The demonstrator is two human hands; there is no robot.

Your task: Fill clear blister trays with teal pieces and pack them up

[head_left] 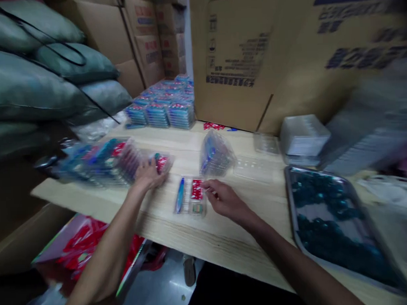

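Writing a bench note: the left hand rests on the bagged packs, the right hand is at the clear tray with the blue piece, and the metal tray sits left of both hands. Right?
No: in the head view, the left hand rests on the bagged packs, the right hand is at the clear tray with the blue piece, but the metal tray sits right of both hands.

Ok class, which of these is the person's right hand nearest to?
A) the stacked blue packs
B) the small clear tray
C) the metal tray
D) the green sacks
B: the right hand reaches to the edge of the small clear tray, while the metal tray lies farther to the right.
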